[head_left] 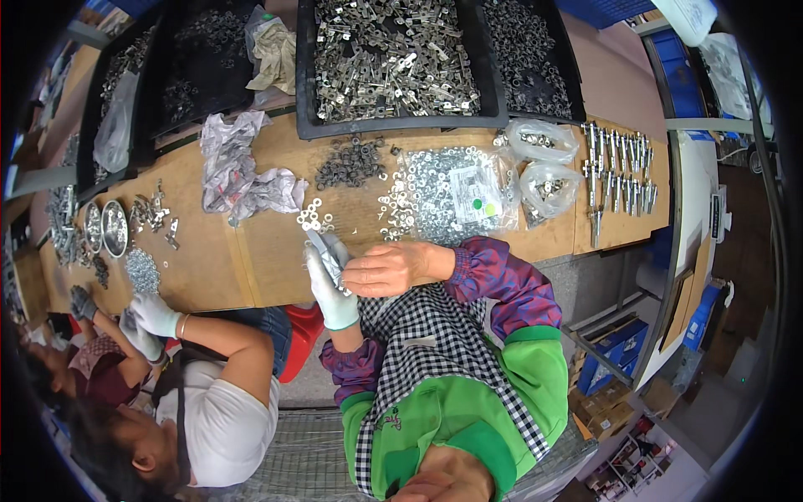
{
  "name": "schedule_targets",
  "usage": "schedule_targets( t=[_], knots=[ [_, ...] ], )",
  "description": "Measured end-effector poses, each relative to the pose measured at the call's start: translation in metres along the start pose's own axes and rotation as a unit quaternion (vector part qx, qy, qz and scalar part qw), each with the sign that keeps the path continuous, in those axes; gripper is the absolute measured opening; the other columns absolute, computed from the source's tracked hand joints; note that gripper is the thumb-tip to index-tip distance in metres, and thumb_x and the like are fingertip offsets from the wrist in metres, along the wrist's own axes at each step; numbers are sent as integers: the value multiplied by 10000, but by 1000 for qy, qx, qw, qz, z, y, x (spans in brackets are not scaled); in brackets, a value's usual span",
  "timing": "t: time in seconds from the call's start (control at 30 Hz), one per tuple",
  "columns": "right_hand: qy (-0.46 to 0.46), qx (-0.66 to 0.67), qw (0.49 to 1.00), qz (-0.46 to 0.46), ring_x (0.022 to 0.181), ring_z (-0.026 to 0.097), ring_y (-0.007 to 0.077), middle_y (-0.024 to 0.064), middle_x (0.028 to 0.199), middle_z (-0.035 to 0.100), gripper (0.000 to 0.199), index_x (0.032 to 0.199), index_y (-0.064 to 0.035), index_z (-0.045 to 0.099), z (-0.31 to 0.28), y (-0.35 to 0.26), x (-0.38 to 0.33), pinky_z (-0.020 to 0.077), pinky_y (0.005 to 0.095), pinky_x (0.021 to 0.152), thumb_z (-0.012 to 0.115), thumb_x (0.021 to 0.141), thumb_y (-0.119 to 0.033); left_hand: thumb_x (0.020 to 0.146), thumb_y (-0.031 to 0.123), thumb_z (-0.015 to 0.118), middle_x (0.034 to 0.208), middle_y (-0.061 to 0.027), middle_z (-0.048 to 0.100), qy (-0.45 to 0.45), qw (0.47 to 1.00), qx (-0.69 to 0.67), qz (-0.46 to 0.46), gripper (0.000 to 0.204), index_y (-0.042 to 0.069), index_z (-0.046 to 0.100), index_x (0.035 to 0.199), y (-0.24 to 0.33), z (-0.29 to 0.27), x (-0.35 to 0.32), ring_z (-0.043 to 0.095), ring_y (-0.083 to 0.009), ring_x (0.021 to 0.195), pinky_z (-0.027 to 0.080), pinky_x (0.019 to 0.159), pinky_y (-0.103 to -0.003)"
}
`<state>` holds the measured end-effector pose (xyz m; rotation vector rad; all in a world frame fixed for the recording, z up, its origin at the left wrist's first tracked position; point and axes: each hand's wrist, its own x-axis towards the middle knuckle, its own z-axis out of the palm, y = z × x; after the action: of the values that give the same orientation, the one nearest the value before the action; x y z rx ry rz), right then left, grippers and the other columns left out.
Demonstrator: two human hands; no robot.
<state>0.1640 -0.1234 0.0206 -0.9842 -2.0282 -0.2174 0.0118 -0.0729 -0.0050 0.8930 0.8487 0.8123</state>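
Note:
My left hand [336, 294], in a white glove, is raised at the table's front edge with its fingers closed. Something narrow and blue-grey [324, 258] shows along those fingers; whether it is a part or the glove's coating is unclear. My bare right hand [386, 268] meets it from the right, fingertips pinched together against the left hand. Whatever small piece sits between them is hidden. Just beyond lie loose white-silver nuts or rings [314, 217]. A clear bag of small silver rings [439, 192] is spread out behind my right hand.
A black tray of metal clips [393, 63] stands at the back, with dark rings [351, 163] before it. Crumpled paper [238, 171] lies left; assembled bolts [615, 167] stand in rows right. A co-worker's gloved hand [155, 315] is at the left, near two metal bowls [115, 228].

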Motion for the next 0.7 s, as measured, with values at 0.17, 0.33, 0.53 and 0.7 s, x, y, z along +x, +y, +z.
schedule_targets(
  t=[0.17, 0.33, 0.53, 0.7],
  knots=[
    [6, 17, 1000, 8, 880, 624, 188, 73, 979, 639, 127, 858, -27, 642, 2, 0, -11, 478, 269, 687, 622, 762, -108, 1011, 268, 394, 1010, -24, 535, 32, 991, -79, -106, 390, -13, 454, 1275, 8, 16, 4, 503, -103, 877, 427, 791, -240],
    [-8, 9, 1000, 26, 880, 624, 193, 79, 975, 635, 131, 859, -25, 634, 2, -1, -15, 474, 272, 692, 618, 769, -119, 990, 330, 441, 995, -8, 539, 67, 971, -165, -158, 363, 37, 518, 1191, 5, 20, 8, 503, -96, 854, 425, 775, -247],
    [5, 36, 998, 43, 902, 623, 198, 81, 978, 636, 158, 885, -28, 635, 2, 1, -18, 471, 287, 726, 630, 755, -117, 989, 346, 434, 962, -7, 527, 39, 971, -154, -180, 465, 11, 457, 1311, 11, 26, 9, 484, -93, 826, 409, 757, -235],
    [-13, 50, 997, 65, 923, 629, 215, 91, 1010, 641, 190, 908, -27, 640, 0, -1, -21, 485, 295, 735, 655, 749, -130, 995, 357, 407, 923, -12, 514, 45, 973, -135, -183, 483, 0, 441, 1317, 13, 33, 8, 475, -96, 812, 403, 740, -238]
  ],
)
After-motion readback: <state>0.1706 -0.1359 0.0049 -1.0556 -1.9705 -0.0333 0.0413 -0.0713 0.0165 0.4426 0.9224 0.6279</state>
